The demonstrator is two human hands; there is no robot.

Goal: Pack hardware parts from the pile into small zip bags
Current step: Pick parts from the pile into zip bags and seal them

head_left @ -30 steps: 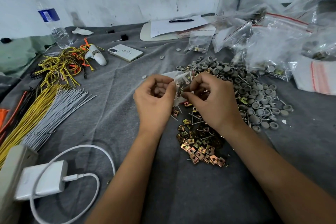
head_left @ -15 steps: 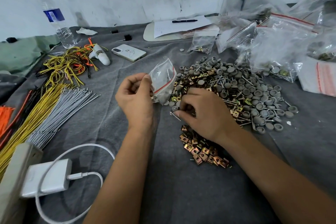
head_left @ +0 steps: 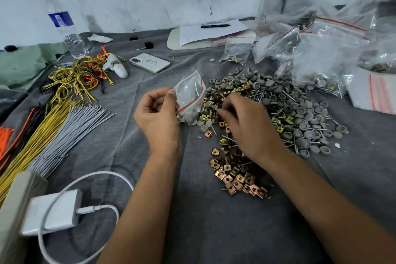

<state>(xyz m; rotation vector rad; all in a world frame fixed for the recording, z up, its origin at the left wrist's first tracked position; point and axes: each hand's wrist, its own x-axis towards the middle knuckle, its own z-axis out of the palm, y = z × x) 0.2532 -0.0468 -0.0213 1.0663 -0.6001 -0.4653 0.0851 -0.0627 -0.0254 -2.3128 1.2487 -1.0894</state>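
- We take the pile [head_left: 276,113] of grey caps, screws and brass clips as our landmark; it lies on the grey cloth [head_left: 192,231], spreading away to the right of both hands.
- Our left hand [head_left: 157,118] sits just off the pile's left edge, thumb and fingers pinching the small zip bag [head_left: 190,96] by its side.
- The bag stands nearly upright, its long axis tilted, the red zip line running slantwise across it, and its lower end touches the pile's edge.
- Our right hand [head_left: 246,126] is down on the pile's left part, fingers curled among the parts; whether they have closed on a piece we cannot tell, since the fingertips are blurred.
- The bag lies just left of the right hand, so we judge that the right hand does the carrying and the left only steadies.
- Filled bags [head_left: 321,49] lie beyond the pile's far right side.
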